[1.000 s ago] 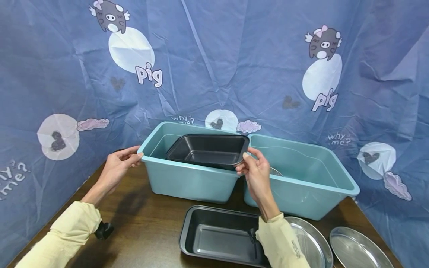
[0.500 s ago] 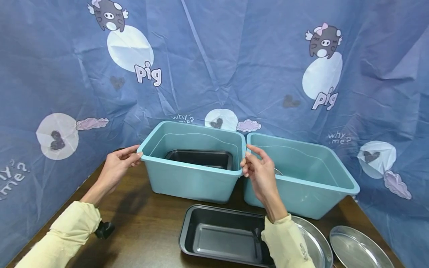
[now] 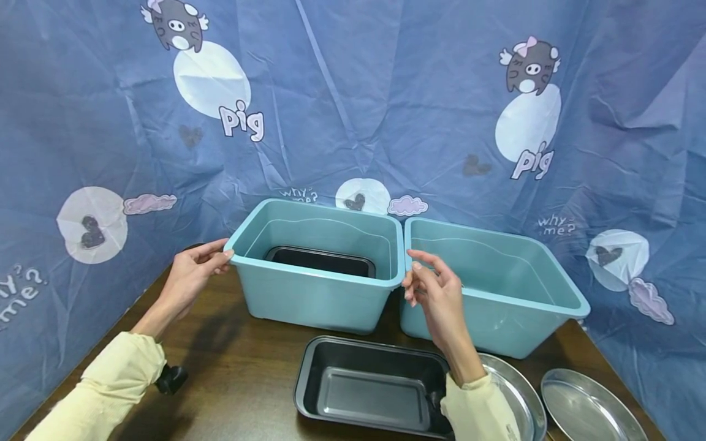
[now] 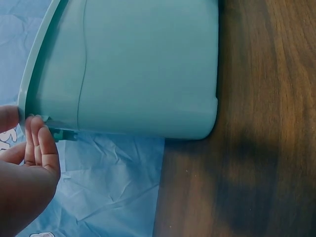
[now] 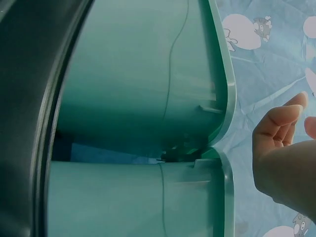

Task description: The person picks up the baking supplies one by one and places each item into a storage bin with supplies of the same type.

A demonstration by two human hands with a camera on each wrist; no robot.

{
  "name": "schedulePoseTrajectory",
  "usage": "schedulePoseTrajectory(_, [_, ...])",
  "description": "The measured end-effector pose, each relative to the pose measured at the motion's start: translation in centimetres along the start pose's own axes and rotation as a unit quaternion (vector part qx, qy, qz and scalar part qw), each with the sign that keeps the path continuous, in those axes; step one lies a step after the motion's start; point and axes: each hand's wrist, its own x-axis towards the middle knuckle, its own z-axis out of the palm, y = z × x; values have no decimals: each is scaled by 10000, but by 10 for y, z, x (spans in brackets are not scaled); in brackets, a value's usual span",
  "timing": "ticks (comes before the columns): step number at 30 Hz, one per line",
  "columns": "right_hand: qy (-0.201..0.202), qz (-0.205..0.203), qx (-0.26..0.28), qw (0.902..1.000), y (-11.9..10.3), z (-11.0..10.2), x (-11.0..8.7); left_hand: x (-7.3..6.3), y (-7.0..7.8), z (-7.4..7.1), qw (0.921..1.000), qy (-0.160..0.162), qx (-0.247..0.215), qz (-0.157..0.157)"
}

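Observation:
My left hand [image 3: 195, 269] pinches the left front corner of the left teal bin [image 3: 314, 303], thumb and fingers on either side of its rim. In the left wrist view, that hand [image 4: 37, 158] shows its fingers curled under the lip. A black loaf pan [image 3: 320, 260] lies low inside this bin, its lower part hidden by the front wall. My right hand [image 3: 438, 297] hovers in front of where the two bins meet, fingers loosely bent. Nothing is between the fingers of the right hand [image 5: 284, 140] in the right wrist view.
A second teal bin [image 3: 496, 324] stands close beside the first, to its right. Nearer on the wooden table [image 3: 237, 392] sits a larger black loaf pan [image 3: 375, 392]. Two round metal pans [image 3: 526, 392] lie to its right, one partly behind my right sleeve. A patterned blue cloth [image 3: 364, 92] hangs behind.
The smaller black loaf pan has gone from my right hand at the rim down into the left bin. My right hand has let go and drawn back rightward; the left keeps its hold.

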Motion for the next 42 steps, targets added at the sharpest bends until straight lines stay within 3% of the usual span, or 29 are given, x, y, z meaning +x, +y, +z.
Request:
schedulePoseTrajectory(14, [-113, 99, -367, 9992, 0, -12, -23, 1, 1, 2, 9998, -38, -158, 114])
schedulePoseTrajectory(26, [-128, 333, -1197, 9922, -4, -23, -41, 1, 1, 2, 9996, -73, -254, 116])
schedulePoseTrajectory(32, [-302, 527, -1306, 9896, -5, -26, -48, -3, -2, -2, 9994, -12, -320, 92])
schedulePoseTrajectory(42, [-210, 887, -1488, 9847, -11, -36, -57, -1, -1, 0, 9996, -32, -259, 83])
